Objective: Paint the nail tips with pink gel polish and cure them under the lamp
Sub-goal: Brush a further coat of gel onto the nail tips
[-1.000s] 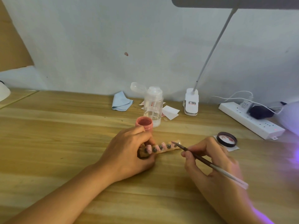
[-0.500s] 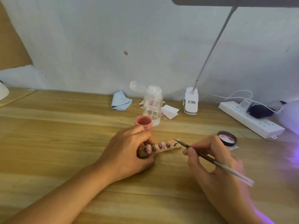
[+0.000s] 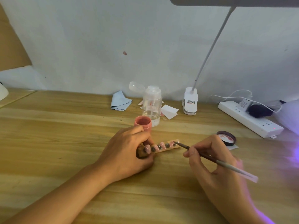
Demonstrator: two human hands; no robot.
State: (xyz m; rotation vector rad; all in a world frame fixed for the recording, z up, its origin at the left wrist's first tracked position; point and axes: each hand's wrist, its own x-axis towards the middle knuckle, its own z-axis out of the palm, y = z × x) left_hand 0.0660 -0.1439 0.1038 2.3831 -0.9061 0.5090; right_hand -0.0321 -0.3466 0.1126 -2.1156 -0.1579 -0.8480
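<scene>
A wooden strip [image 3: 171, 147] carrying several pink nail tips [image 3: 161, 145] lies on the wooden table [image 3: 56, 135]. My left hand [image 3: 126, 152] grips its left end. My right hand [image 3: 213, 164] holds a thin brush [image 3: 215, 160], and the brush tip touches the rightmost nail tip on the strip. An open pot of pink gel polish [image 3: 143, 122] stands just behind my left hand. Its dark lid [image 3: 226, 137] lies upside down on a paper slip to the right. Purple light from the curing lamp [image 3: 289, 113] glows at the right edge.
A clear pump bottle [image 3: 152, 105] with an open cap stands behind the pot, beside a blue cloth [image 3: 120, 102] and white paper slips [image 3: 169, 111]. A clip-on desk lamp [image 3: 191, 101] and a white power strip [image 3: 249, 118] with plugs sit along the wall.
My right hand has moved the brush left and up, so its tip now touches the rightmost nail tip. My left hand keeps holding the strip.
</scene>
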